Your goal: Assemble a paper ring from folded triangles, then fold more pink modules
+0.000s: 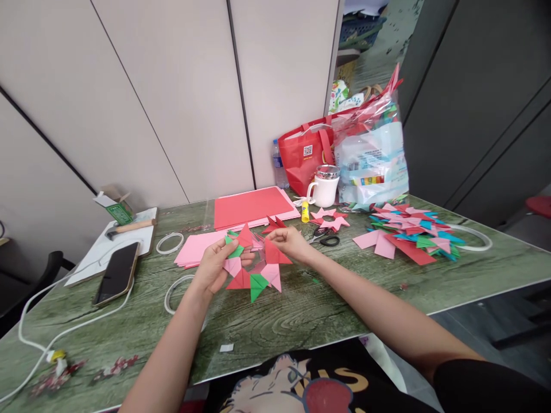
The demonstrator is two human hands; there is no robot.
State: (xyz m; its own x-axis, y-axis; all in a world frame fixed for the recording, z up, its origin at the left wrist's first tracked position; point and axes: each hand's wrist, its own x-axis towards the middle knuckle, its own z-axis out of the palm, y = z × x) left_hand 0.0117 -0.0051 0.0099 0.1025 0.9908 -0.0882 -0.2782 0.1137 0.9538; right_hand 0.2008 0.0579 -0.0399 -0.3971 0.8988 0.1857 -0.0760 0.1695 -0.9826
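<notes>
Between my hands, above the table, is a folded paper ring (259, 284) of pointed red, pink and green pieces. My left hand (214, 265) grips its left side, thumb on a green piece and some fingers behind the ring. With fingers pinched, my right hand (293, 243) holds the upper right part by a red piece. Dark red folded points stick up beside the right fingertips. Black scissors (329, 241) lie just beyond my right hand. Pink paper sheets (193, 248) lie behind my left hand, and a tape roll (172, 295) is partly hidden by my left forearm.
Red sheets (252, 207), a glue stick (305, 211), a white mug (326, 186) and a red and pink paper star ring (329, 219) stand or lie at the back. A pile of folded paper (413, 226) is right. A phone (117, 272), cable and hammer (131, 228) are left.
</notes>
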